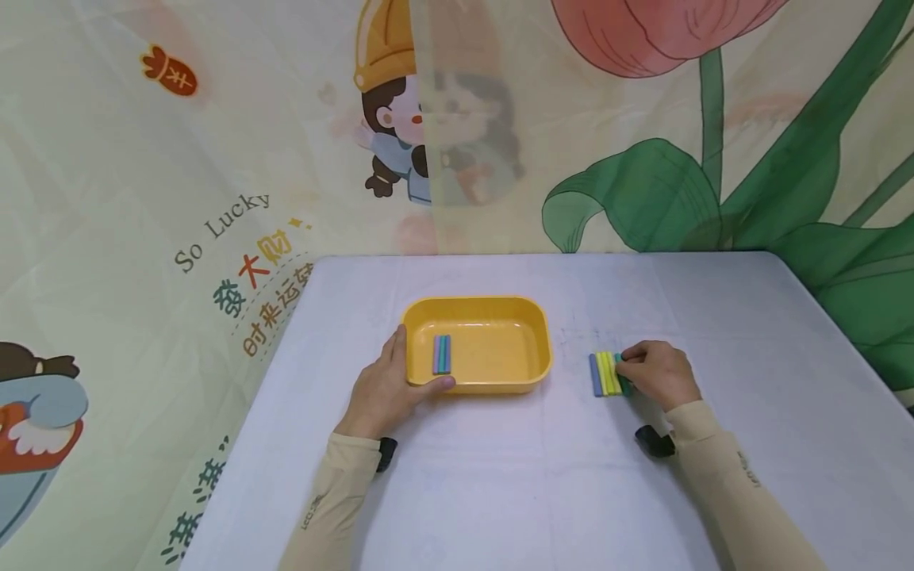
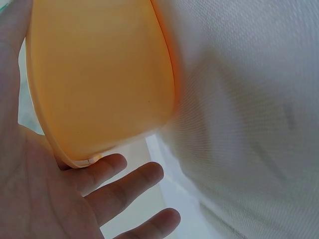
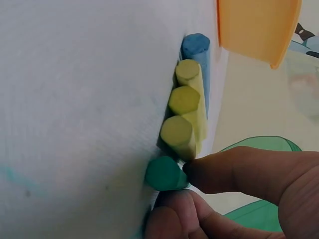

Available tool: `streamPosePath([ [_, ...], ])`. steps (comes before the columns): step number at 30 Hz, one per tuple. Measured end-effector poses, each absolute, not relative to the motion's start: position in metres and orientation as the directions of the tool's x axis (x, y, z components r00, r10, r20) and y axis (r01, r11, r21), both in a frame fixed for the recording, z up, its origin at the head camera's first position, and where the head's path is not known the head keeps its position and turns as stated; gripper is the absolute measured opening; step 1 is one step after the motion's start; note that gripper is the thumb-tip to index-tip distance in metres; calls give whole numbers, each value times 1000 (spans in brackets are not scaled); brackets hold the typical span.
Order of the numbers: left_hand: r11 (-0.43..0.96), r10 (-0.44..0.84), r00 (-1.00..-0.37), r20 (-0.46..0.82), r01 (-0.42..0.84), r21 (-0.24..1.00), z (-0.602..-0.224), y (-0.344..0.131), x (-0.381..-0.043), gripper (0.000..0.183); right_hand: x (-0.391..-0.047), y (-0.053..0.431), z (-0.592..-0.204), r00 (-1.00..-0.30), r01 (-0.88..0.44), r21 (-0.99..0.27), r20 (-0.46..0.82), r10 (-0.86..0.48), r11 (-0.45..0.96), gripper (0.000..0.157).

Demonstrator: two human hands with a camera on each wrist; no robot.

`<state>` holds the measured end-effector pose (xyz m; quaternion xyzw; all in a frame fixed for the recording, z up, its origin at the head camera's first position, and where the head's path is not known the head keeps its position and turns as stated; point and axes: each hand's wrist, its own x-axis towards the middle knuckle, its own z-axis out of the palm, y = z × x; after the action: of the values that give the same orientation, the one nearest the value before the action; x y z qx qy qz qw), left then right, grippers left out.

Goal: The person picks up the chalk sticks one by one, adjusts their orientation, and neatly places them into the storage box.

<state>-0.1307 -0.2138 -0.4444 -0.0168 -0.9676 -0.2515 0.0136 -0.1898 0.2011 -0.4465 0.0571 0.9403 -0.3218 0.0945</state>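
Observation:
A yellow plastic tray [image 1: 480, 388] stands on the table, with purple and blue-green chalk sticks [image 1: 442, 354] side by side in its left part. My left hand [image 1: 382, 392] holds the tray's near left corner, thumb along the front rim and fingers at the left end. To the right of the tray lies a row of chalk: a blue stick [image 1: 596, 375], several yellow sticks [image 1: 608, 373] and green ones. At its right end, my right hand [image 1: 660, 371] pinches a green chalk stick [image 3: 163, 173] between thumb and finger. Its fingers partly hide the green chalk.
White cloth covers the table [image 1: 500, 492], with faint chalk smudges between the tray and the row. A printed curtain [image 1: 307, 119] hangs behind the table. Black straps with devices [image 1: 653, 442] sit at both wrists.

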Motion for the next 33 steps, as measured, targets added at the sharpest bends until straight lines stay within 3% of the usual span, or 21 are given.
streamPosePath([
  [33,871,11,-1000,18,18,491,-445,-213,-131,134,-194,202,-448,-980,155,-584,-193,49,797,40],
])
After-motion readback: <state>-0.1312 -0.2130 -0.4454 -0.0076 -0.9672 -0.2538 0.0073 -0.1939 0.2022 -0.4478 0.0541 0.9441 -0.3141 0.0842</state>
